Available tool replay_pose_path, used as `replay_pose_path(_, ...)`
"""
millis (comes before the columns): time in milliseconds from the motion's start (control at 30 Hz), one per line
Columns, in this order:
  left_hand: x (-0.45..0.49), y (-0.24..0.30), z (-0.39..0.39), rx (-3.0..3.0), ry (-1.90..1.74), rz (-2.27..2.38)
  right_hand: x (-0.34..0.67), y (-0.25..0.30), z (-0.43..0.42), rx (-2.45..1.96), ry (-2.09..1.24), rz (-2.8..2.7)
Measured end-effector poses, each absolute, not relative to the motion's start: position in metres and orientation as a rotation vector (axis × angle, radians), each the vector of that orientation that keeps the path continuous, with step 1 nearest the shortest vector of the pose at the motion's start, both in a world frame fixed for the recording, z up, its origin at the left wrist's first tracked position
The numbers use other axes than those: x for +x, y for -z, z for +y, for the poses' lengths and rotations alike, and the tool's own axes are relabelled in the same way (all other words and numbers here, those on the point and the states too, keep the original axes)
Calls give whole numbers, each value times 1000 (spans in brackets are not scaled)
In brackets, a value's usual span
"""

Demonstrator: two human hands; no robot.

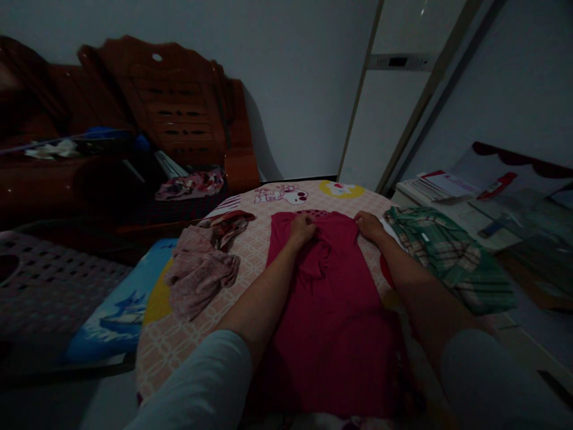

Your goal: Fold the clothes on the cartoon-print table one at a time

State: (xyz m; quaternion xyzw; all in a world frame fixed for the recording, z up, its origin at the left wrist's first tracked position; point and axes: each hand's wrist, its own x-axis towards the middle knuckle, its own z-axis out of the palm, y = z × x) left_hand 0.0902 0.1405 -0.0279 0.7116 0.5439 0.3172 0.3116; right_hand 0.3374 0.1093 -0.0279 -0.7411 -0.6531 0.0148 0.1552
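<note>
A magenta garment (335,310) lies spread flat along the patterned bedspread (250,263) in front of me. My left hand (302,229) rests near the garment's far end, fingers curled into the bunched cloth. My right hand (369,225) grips the far right corner of the same garment, fingers closed on the fabric. Both forearms stretch out over the cloth.
A crumpled pink garment (201,269) lies to the left on the bedspread. A green plaid cloth (447,257) lies to the right. Dark wooden chairs (170,113) stand at the back left, with papers (439,185) on a surface at the right.
</note>
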Motion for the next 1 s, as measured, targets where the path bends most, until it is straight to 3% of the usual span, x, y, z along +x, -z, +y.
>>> replay_pose_path(267,90,23,133,1930,-871,1466,329,22,118,-2310,165,-1892)
replay_pose_path(667,93,26,133,1991,-811,1533,319,9,109,-2423,190,-1770)
replay_pose_path(800,92,26,136,1971,-797,1514,301,12,80,-2161,227,-1861)
replay_pose_path(1000,90,29,137,2041,-819,1515,282,63,51,-1766,75,-2146)
